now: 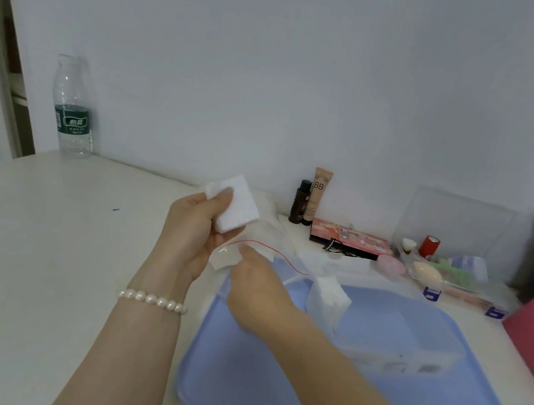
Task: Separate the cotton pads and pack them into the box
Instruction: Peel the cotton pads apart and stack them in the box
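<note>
Two hands above blue plastic tray [265,392], left hand [191,236] gripping soft square cotton pads [235,204], right hand [259,291] pinching crinkly clear bag [244,251], clear box [389,328] on tray

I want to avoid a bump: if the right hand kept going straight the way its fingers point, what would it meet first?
Probably the left hand. The right hand points up and left, pinching the clear plastic bag right beside the left palm, which grips a stack of cotton pads. Depth is unclear.

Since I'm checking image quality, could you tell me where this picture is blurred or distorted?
Head view: the right hand and clear box are smeared; wide-angle bending tilts the bottle and door frame; the left hand and cotton pads look sharper; lighting is soft.
</note>
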The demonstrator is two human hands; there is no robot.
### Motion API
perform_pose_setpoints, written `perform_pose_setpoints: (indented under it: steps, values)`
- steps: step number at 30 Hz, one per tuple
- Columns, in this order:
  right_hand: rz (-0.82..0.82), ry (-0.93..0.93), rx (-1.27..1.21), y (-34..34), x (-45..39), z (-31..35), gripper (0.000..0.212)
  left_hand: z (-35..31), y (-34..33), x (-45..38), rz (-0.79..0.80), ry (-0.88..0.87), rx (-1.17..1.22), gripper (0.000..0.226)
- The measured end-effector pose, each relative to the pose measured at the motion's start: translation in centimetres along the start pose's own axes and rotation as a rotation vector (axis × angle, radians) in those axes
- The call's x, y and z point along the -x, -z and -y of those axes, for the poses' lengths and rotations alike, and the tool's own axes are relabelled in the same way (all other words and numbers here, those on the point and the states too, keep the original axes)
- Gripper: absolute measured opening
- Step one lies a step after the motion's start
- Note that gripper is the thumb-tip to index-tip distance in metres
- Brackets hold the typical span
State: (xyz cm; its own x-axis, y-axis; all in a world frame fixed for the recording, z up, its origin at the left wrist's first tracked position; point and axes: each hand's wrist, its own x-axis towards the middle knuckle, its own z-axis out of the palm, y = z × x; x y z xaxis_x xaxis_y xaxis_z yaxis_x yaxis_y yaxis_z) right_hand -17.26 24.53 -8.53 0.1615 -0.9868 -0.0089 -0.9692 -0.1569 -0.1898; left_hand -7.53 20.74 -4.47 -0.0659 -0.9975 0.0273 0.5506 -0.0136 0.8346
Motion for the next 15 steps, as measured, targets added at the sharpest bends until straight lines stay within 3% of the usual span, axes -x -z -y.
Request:
perform_pose_setpoints:
  steps: [8, 15]
  values:
    - [-0.105, -0.073, 0.222, -1.2, -3.6, 1.1, 0.025, 0.5, -0.4, 0.0, 0.003, 0.034, 0.022, 0.010]
    - [-0.021, -0.245, 0.052, -1.1, -4.6, 0.4, 0.030, 0.1, -0.5, 0.2, 0.001, 0.018, 0.063, 0.011]
